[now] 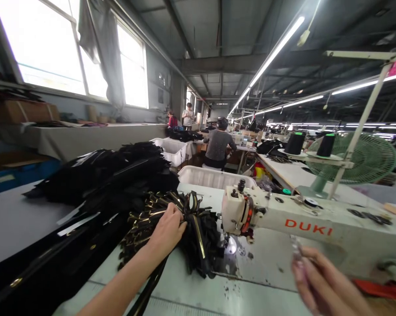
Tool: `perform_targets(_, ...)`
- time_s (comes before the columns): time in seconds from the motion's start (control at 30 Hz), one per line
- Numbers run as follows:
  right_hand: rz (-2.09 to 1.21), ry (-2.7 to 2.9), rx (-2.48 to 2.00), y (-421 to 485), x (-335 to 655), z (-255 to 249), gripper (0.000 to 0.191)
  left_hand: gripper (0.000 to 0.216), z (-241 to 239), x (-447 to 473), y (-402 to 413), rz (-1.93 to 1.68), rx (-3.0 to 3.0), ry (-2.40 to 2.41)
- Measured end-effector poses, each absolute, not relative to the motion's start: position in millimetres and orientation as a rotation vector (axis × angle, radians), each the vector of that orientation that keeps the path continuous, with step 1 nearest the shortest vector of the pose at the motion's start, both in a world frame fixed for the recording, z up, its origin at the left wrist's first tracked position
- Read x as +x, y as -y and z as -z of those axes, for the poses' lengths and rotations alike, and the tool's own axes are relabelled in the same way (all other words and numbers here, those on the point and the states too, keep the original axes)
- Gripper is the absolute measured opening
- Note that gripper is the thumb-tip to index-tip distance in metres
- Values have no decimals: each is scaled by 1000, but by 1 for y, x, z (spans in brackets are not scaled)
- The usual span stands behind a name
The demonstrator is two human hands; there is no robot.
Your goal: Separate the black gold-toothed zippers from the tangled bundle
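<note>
Black zippers (184, 228) with brass teeth lie bundled left of the sewing machine (303, 224); the left hand (166, 230) grips one bunch, fingers curled, while the right hand (319, 281) hovers blurred, fingers loosely spread.

Single head cam, worn, facing forward and slightly down.
Close over the tabletop (198, 294) and sewing machine (303, 228); both forearms enter from the bottom edge; the workshop aisle recedes behind. No second view.

Blur and cut-offs near the machine (303, 228)

My right hand (319, 285) is blurred below the machine, and the frame's bottom edge cuts it off.
</note>
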State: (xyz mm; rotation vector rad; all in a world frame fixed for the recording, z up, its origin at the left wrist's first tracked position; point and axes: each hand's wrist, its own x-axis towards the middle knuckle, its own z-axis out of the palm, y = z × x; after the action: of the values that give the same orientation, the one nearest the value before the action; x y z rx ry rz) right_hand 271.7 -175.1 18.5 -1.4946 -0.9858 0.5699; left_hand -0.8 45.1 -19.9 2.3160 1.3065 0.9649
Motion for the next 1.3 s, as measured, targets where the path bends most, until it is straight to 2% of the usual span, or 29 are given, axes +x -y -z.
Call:
perform_targets(0.1,-806,1247,-1378,135,193,-19,45,15,18,0,-49,-890,2339,-1368)
perform_targets(0.17,-781,1503,-1310,96,153,-27,31,17,19,-3,-48,-855,2335,-1375)
perform_targets(0.27,-563,1659,-1546,42,126,-31,11,17,24,-10,-47,-838,2316,-1383)
perform_targets(0.37,-433,1675,-1718,15,128,-14,31,19,26,-13,-49,-872,2296,-1402)
perform_targets(0.43,-422,1650,-1745,13,135,2,47,29,24,-14,-51,-863,2320,-1349)
perform_targets(0.5,-414,1622,-1747,18,139,16,54,39,18,-14,-55,-815,2385,-1247)
perform_targets(0.63,-474,1505,-1659,22,145,28,48,20,4,-14,-63,-728,2526,-1083)
perform_targets(0.77,-549,1455,-1652,16,155,26,36,19,-3,-18,-66,-739,2577,-1006)
perform_targets(0.9,-509,1480,-1729,20,157,17,37,22,-3,-27,-55,-831,2502,-1068)
perform_targets(1.0,-432,1519,-1813,26,147,7,21,11,1,-28,-41,-834,2488,-1095)
perform_targets(1.13,-362,1568,-1925,13,129,-3,25,31,9,-20,-26,-902,2458,-1207)
perform_targets(1.23,-390,1593,-1905,-4,126,-5,14,35,20,-19,-24,-929,2393,-1238)
perform_targets(1.3,-478,1615,-1809,-11,131,-5,15,35,29,-21,-27,-948,2339,-1232)
